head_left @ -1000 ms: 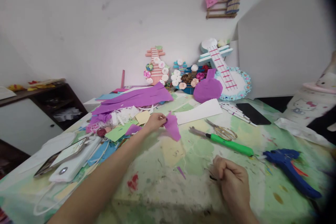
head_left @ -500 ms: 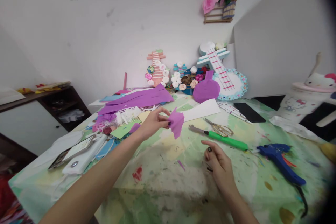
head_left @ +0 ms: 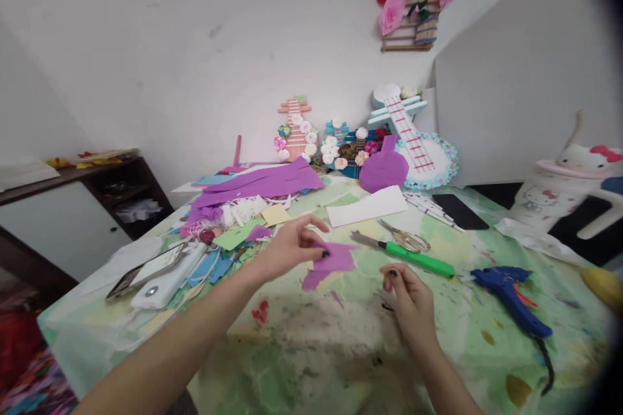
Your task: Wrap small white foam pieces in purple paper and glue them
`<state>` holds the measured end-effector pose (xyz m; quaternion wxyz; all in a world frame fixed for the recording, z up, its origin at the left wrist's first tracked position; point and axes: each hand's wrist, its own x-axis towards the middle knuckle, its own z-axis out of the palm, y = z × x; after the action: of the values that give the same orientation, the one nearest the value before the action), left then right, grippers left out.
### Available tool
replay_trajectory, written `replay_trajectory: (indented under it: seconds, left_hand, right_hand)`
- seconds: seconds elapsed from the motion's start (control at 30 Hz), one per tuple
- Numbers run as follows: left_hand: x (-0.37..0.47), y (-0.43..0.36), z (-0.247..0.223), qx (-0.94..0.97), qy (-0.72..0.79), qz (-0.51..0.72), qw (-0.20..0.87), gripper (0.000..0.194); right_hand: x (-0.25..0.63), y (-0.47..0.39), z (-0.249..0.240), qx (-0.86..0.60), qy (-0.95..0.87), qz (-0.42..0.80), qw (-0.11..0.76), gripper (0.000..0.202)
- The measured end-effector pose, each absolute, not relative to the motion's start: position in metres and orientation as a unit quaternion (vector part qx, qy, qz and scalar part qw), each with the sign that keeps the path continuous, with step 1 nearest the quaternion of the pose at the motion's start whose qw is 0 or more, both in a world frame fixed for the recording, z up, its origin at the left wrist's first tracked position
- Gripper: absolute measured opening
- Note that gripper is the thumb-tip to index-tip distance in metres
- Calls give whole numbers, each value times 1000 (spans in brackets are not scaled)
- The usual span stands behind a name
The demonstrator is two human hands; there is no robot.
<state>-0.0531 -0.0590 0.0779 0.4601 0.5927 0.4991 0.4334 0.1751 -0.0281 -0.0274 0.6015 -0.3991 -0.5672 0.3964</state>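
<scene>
Two bare hands are observed over the stained table cover [head_left: 272, 369]. Left hand [head_left: 294, 249]: thumb and fingers bent at the upper left edge of the torn purple piece [head_left: 335, 262]; whether they pinch it or have let go cannot be determined. Right hand [head_left: 411, 298]: fingers curled, contents, if any, not discernible. The piece sits between the hands, left of the green-handled tool [head_left: 421, 259] and below the white strip [head_left: 367, 207].

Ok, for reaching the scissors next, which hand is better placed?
Right, I'd say: the right hand is nearer the scissors, though the green-handled tool lies between. The left hand is farther off, at the purple paper.
</scene>
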Motion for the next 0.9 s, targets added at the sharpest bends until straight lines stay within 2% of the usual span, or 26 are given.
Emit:
replay_trajectory:
  seconds: [0.03,0.13,0.23,0.3,0.37,0.43,0.5,0.57,0.67,0.73,0.9]
  left_hand:
    - [-47,-64,72,579,488,424,496,31]
    - [-29,-73,54,543,465,417,561,29]
    - [-17,-72,36,541,462,434,552,28]
    - [-11,-68,26,578,475,433,503,24]
    - [-5,-65,17,632,494,419,426,23]
    - [0,-65,9,659,504,416,372,29]
    - [3,-69,2,692,499,396,340,41]
    - [2,-76,-5,771,481,310,280,53]
    - [-11,-88,-16,852,478,144,159,62]
    - [-28,-94,-22,839,526,88,106,66]
    - [-97,-111,-24,694,719,4,-35,53]
  right_hand:
    - [176,-27,-28,-381,-572,396,609,21]
    - [178,-27,-30,-319,-555,465,612,36]
    - [179,-35,-27,-267,-521,601,544,53]
    - [178,-43,-21,-285,-528,628,495,54]
    - [177,-50,-16,-348,-538,598,481,40]
    - [179,-54,-15,-417,-520,552,501,30]
    - [185,-54,-18,-465,-478,505,547,30]
    - [195,-49,-26,-495,-436,471,586,32]
    - [211,-41,-42,-514,-405,459,601,34]
    - [218,-37,-50,-517,-403,471,590,35]
    - [219,-39,-51,-530,-422,473,564,34]
